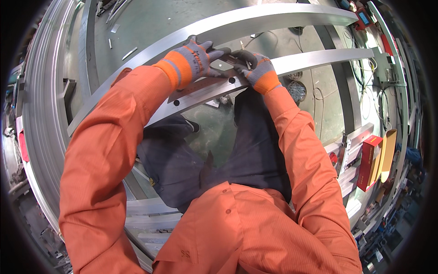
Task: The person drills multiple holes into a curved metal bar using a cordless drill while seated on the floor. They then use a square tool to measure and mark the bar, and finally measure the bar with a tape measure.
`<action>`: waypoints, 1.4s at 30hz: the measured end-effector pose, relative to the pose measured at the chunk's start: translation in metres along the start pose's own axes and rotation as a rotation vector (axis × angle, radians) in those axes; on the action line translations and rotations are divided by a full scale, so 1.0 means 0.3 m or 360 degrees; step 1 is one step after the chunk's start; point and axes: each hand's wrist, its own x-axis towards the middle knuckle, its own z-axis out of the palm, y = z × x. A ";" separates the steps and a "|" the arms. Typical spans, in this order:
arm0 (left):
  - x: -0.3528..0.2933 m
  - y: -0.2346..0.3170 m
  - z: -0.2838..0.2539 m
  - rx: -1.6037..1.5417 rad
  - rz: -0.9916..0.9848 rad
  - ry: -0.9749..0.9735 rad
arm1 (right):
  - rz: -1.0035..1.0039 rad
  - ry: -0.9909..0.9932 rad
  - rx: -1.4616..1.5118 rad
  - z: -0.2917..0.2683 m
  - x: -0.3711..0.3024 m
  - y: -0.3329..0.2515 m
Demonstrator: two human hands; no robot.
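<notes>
My left hand (194,60), in a grey and orange glove, spreads its fingers over a drilled aluminium bar (200,99). Its thumb and index finger stand apart, their tips beside a small dark metal piece (231,59). My right hand (258,68), gloved alike, bends its fingers closed at the other end of that piece; what they grip is partly hidden. A thin light tip (242,44) pokes up beside the right fingers. Under my left wrist a flat brownish plate (199,85) lies along the bar, near two round black holes.
Beyond my hands runs a wider aluminium bar (255,20). Long profiles (43,91) are stacked at the left. At right are a red and yellow box (370,162), a bowl of small metal parts (297,91) and loose cables (365,93). My legs straddle the green floor (214,134).
</notes>
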 end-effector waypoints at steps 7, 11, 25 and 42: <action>-0.027 -0.009 -0.071 0.0010 0.0067 -0.0090 | -0.0005 0.0026 0.0001 0.020 0.012 0.045; -0.012 -0.001 -0.040 -0.0018 0.0021 -0.0139 | -0.0047 0.0020 0.0060 0.014 0.007 0.021; 0.000 0.033 -0.019 -0.0215 -0.0115 0.0027 | -0.0297 0.0558 0.0846 -0.057 -0.026 -0.050; 0.016 0.010 0.042 -0.0095 -0.0014 0.0088 | -0.0356 0.0155 0.0656 0.251 -0.336 -0.505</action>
